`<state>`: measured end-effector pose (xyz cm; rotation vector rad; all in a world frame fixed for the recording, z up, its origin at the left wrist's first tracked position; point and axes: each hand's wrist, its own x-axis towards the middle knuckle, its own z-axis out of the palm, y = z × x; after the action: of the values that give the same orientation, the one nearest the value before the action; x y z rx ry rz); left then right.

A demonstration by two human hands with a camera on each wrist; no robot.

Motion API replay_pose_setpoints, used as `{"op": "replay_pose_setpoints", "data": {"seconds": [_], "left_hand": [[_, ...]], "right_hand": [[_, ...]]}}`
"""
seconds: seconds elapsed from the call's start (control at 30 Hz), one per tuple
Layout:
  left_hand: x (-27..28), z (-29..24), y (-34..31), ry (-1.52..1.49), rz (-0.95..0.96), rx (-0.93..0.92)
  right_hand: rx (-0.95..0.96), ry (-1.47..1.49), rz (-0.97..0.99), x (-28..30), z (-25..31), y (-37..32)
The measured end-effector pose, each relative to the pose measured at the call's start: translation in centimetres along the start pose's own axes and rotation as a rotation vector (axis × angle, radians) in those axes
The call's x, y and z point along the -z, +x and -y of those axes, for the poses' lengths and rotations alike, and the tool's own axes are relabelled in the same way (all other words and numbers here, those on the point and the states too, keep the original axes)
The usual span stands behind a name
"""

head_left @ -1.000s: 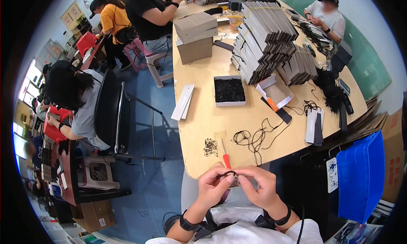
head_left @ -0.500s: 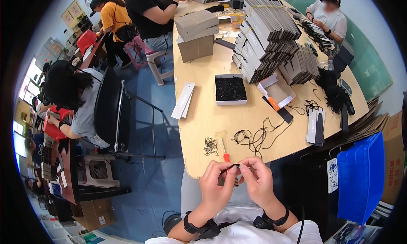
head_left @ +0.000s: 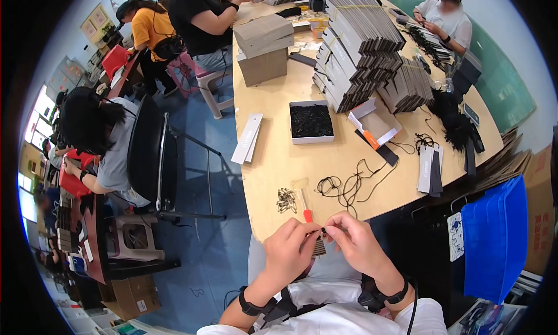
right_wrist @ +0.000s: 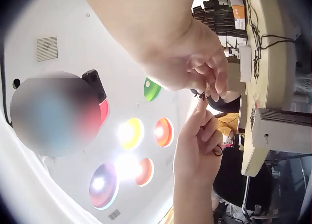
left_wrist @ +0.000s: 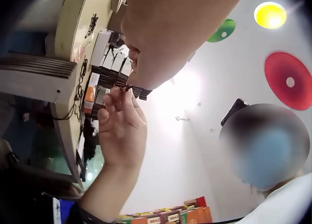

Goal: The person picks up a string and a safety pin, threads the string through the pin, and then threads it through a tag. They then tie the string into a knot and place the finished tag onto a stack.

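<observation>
Over the front edge of the table, my left hand (head_left: 286, 249) and right hand (head_left: 359, 245) meet fingertip to fingertip. Between them a short piece of black cord (head_left: 323, 230) is pinched, thumb and index finger of each hand on it. The right wrist view shows the cord (right_wrist: 202, 95) as a small tangle or knot at the fingertips, and a black loop (right_wrist: 218, 151) by the curled fingers of my left hand. Just below the hands is a stack of grey cards (head_left: 318, 250), partly hidden; a punched hole shows in it (left_wrist: 58, 91) in the left wrist view.
A red-handled tool (head_left: 307, 215) lies beside a pile of small pins (head_left: 286, 200). Loose black cord (head_left: 343, 186), a box of black bits (head_left: 311, 121), white tags (head_left: 247, 138) and tall card stacks (head_left: 363, 50) occupy the table. A blue bin (head_left: 494, 242) stands at the right.
The left hand has turned, its back now more toward the head camera. Both hands still pinch the black cord, and less of its length shows between the fingertips.
</observation>
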<state>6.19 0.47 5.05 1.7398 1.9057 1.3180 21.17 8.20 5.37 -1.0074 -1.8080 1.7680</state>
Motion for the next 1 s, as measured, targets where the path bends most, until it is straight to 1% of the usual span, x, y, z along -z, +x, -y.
{"op": "replay_pose_setpoints", "data": {"seconds": [0.03,0.07,0.1,0.13,0.17,0.23,0.27,0.33,0.4,0.47,0.57,0.63,0.67,0.73,0.87,0.93,0.97,1.0], "left_hand": [[0.1,-0.2,0.1,-0.139,0.044,0.118],[0.0,0.1,-0.1,-0.140,0.045,0.117],[-0.2,0.5,-0.3,-0.356,0.081,0.240],[-0.3,0.8,-0.5,-0.572,0.116,0.363],[-0.4,0.8,-0.7,-0.572,0.117,0.364],[-0.4,0.8,-0.9,-0.746,0.142,0.540],[-0.5,0.7,-0.9,-0.745,0.141,0.541],[-0.6,0.3,-0.7,-0.399,0.041,0.291],[-0.6,0.2,-0.8,-0.376,0.033,0.280],[-0.7,0.2,-0.8,-0.353,0.028,0.266],[-0.7,0.3,-0.9,-0.431,0.058,0.268],[-0.9,0.0,-1.0,-0.512,0.018,0.358],[-1.0,-0.2,-1.0,-0.511,0.021,0.356],[-1.0,-0.8,-0.9,-0.367,-0.053,0.293],[-1.1,-0.2,-1.4,-0.383,-0.020,0.309],[-1.4,0.6,-1.8,-0.666,0.073,0.512],[-1.4,0.6,-1.8,-0.667,0.072,0.512],[-1.2,0.4,-1.5,-0.793,0.096,0.612]], "right_hand": [[0.061,-0.115,-0.004,0.1,0.1,0.0],[0.122,-0.231,-0.007,0.2,0.3,0.0],[0.122,-0.231,-0.007,0.2,0.5,0.0],[0.178,-0.331,-0.025,0.1,0.9,-0.1],[0.235,-0.431,-0.042,0.1,1.0,-0.2],[0.206,-0.414,-0.026,0.1,1.0,-0.2],[0.178,-0.397,-0.012,0.1,0.9,-0.2],[0.165,-0.394,0.001,0.2,0.8,-0.2],[0.152,-0.390,0.011,0.3,0.7,-0.1],[0.099,-0.339,0.031,0.5,0.6,0.0],[0.103,-0.327,0.041,0.7,0.6,-0.1],[0.090,-0.347,0.051,0.9,1.1,-0.1],[0.078,-0.369,0.066,0.9,1.2,-0.2],[0.083,-0.379,0.060,0.7,1.1,-0.3],[0.080,-0.391,0.047,0.7,1.0,-0.4],[0.105,-0.419,0.040,0.6,1.1,-0.5],[0.132,-0.447,0.033,0.6,1.2,-0.5],[0.132,-0.447,0.034,0.6,1.1,-0.5]]}}
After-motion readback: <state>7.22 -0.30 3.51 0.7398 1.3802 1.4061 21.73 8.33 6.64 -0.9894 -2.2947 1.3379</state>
